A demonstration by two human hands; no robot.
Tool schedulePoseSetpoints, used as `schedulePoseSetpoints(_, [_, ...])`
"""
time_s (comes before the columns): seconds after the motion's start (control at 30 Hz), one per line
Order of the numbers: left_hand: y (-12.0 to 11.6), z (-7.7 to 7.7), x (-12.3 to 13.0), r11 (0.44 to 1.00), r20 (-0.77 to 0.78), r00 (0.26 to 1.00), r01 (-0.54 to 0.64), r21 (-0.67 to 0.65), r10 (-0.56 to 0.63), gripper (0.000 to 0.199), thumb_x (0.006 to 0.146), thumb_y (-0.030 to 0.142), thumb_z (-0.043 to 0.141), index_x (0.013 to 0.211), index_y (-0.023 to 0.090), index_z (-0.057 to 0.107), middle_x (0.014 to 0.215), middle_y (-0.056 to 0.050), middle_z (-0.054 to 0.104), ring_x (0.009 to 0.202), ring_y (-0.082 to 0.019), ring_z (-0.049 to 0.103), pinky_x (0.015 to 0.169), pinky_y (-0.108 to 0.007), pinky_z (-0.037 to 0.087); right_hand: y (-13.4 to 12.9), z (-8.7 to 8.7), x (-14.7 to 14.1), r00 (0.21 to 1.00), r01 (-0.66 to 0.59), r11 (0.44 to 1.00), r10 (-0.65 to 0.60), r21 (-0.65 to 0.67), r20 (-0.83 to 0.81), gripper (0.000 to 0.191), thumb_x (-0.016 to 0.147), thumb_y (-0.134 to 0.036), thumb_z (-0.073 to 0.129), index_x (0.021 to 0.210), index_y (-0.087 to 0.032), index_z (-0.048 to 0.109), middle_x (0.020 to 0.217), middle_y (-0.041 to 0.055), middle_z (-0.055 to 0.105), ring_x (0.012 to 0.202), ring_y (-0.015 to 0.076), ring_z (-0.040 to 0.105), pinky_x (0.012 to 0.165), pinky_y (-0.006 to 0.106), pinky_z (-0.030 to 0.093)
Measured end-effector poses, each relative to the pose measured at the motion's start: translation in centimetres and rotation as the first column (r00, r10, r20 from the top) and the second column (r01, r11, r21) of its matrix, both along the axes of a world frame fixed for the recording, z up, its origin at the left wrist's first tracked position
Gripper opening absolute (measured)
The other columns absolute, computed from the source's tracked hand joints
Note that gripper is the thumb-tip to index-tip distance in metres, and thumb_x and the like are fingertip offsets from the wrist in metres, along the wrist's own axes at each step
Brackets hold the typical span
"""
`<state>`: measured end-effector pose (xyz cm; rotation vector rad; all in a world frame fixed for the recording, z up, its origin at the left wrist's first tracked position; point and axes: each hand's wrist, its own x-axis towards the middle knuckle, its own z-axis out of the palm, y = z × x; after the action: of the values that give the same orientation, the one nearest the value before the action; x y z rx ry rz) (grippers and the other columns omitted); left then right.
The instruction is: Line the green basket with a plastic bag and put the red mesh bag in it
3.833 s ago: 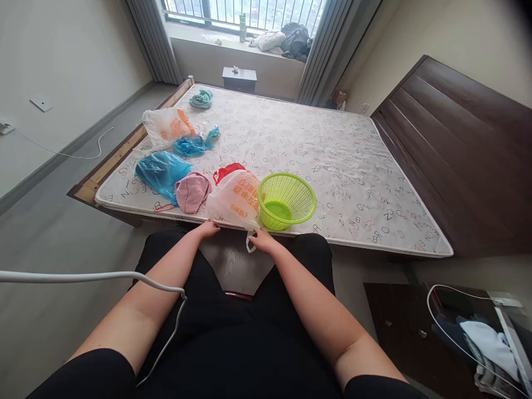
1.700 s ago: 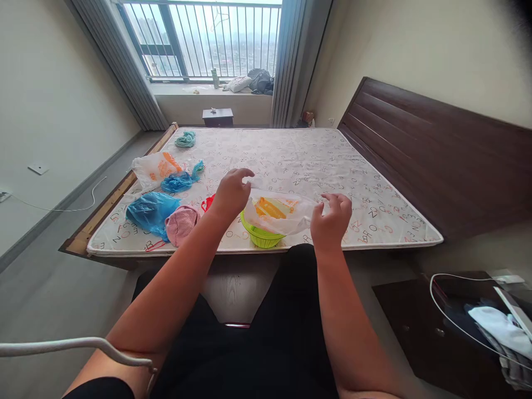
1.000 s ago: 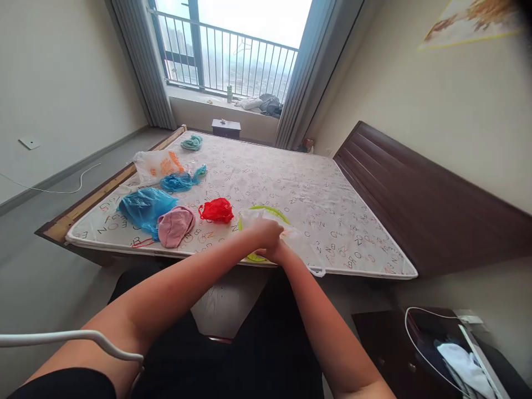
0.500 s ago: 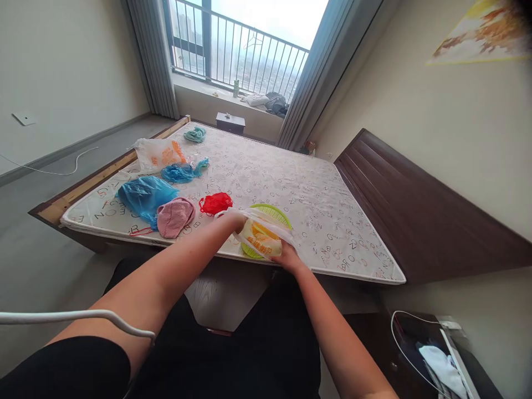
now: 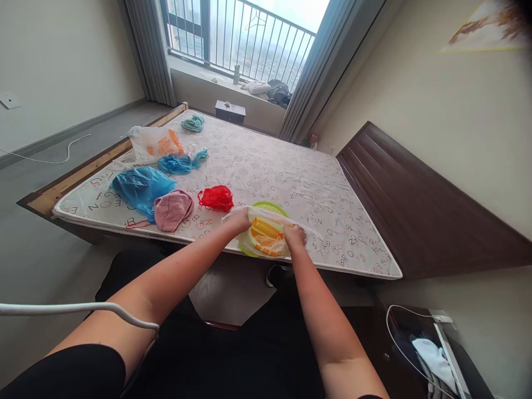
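Head view: left hand (image 5: 240, 220) and right hand (image 5: 295, 236) are gripping white bag (image 5: 267, 237), orange print illegible, now overlying green basket (image 5: 271, 206), formerly beside; mattress (image 5: 286, 172) is showing N, R.

Pale daylight enters through a wide, metal-barred glass window (image 5: 245, 44), its sky washed out to near white, and falls softly across a white, letter-printed mattress (image 5: 286, 185). A dark-brown wooden cabinet (image 5: 368, 335) sits in shade. Wide-angle distortion stretches the edges; dark blur clouds the upper right corner.
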<state>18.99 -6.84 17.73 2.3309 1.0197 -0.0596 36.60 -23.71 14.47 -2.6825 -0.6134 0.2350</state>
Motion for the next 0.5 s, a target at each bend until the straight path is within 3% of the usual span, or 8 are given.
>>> schedulePoseSetpoints(0.07, [-0.2,-0.4,-0.9,1.000,-0.006,1.000,0.007,-0.014,-0.007,0.060,0.073,0.029,0.071,0.130,0.018,0.057,0.123,-0.015,0.070,0.115,-0.028,0.067,0.093,-0.030,0.051,0.3,0.2,0.1,0.999,0.035,0.999,-0.035,0.003,-0.016,0.051,0.083,-0.036,0.052,0.126,-0.011,0.065,0.125,0.0254,0.063,0.121,0.0381,0.059,0.102,0.050,0.046])
schedulePoseSetpoints(0.17, [-0.4,-1.0,-2.4,0.999,-0.022,0.999,-0.024,-0.028,0.023,0.068,0.069,0.024,0.074,0.133,0.013,0.054,0.129,-0.018,0.065,0.123,-0.030,0.062,0.097,-0.030,0.050,0.5,0.2,-0.2,0.999,-0.043,0.998,0.044,0.045,-0.024,0.052,0.085,-0.038,0.055,0.131,-0.014,0.064,0.130,0.0216,0.060,0.125,0.0336,0.057,0.109,0.041,0.043])
schedulePoseSetpoints(0.3, [-0.5,-1.5,-5.3,0.988,0.166,0.982,-0.066,-0.139,0.089,0.070,0.071,0.021,0.071,0.138,0.012,0.051,0.134,-0.017,0.063,0.124,-0.027,0.061,0.100,-0.029,0.051,0.6,-0.2,-1.1,0.983,-0.178,0.976,0.183,0.123,-0.032,0.058,0.091,-0.041,0.052,0.145,-0.021,0.053,0.136,0.0159,0.058,0.125,0.0293,0.057,0.111,0.040,0.041])
schedulePoseSetpoints(0.4, [-0.1,-2.1,-7.6,0.970,0.344,0.931,-0.043,-0.239,0.125,0.063,0.075,0.024,0.067,0.137,0.016,0.056,0.134,-0.011,0.065,0.122,-0.026,0.062,0.102,-0.029,0.050,1.0,-1.0,-2.2,0.935,-0.327,0.920,0.348,0.214,-0.064,0.061,0.093,-0.039,0.052,0.152,-0.025,0.046,0.142,0.0102,0.058,0.128,0.0241,0.055,0.113,0.037,0.040])
schedulePoseSetpoints(0.5, [0.4,-3.4,-9.2,0.928,0.430,0.878,-0.041,-0.370,0.210,0.059,0.075,0.026,0.068,0.133,0.020,0.060,0.130,-0.006,0.068,0.117,-0.025,0.065,0.100,-0.029,0.052,2.0,-1.6,-3.2,0.869,-0.401,0.847,0.472,0.349,-0.147,0.057,0.090,-0.037,0.057,0.144,-0.021,0.055,0.143,0.0094,0.060,0.131,0.0219,0.054,0.114,0.035,0.039])
